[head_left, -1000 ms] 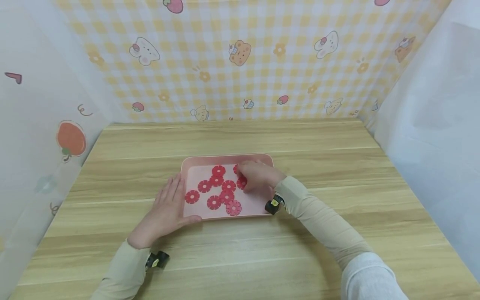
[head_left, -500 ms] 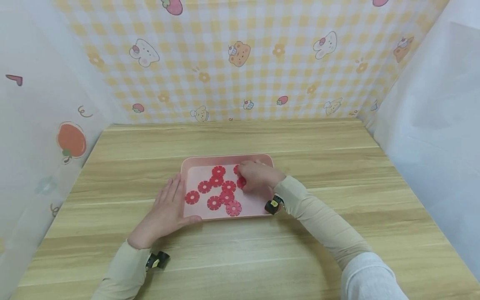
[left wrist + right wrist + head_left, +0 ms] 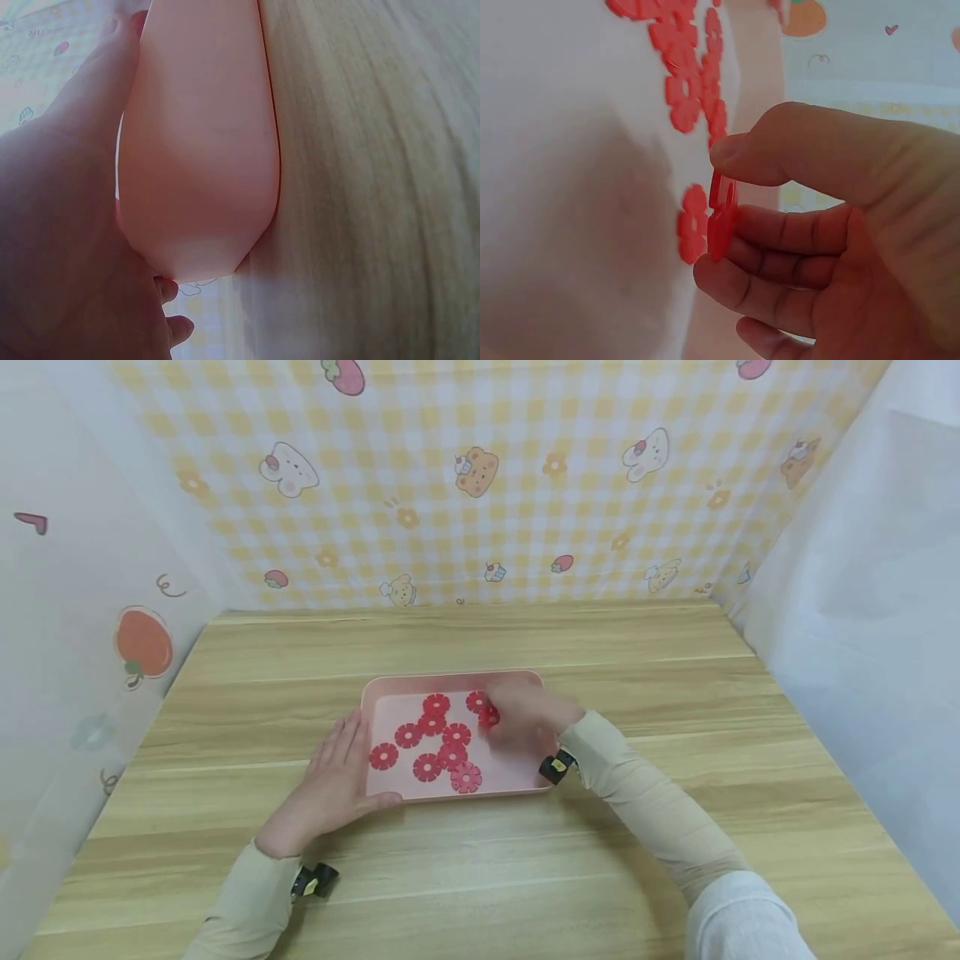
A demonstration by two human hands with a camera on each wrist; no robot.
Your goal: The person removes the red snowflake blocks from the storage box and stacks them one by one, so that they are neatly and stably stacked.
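Note:
A shallow pink tray (image 3: 517,777) lies on the table, with several red slotted discs (image 3: 384,756) scattered flat inside. At its front left corner rests my left hand (image 3: 333,777), fingers straight along the left side and thumb over the front rim. In the left wrist view, this hand (image 3: 67,180) lies against the pink outer wall (image 3: 199,142). My right hand (image 3: 525,706), blurred, is over the tray's right part. Seen from the right wrist, the hand (image 3: 802,180) pinches a red slotted disc (image 3: 721,217) between thumb and fingers. Another disc (image 3: 693,225) lies just beyond it.
The wood-grain table (image 3: 420,893) stretches around the tray on all sides. A yellow checked cloth (image 3: 420,485) hangs behind it, and pale sheets close off the left (image 3: 82,710) and right (image 3: 862,610) sides.
My right hand has lifted slightly and moved a little right with the pinched disc, uncovering more of the disc at the back right. The left hand and tray have stayed in place.

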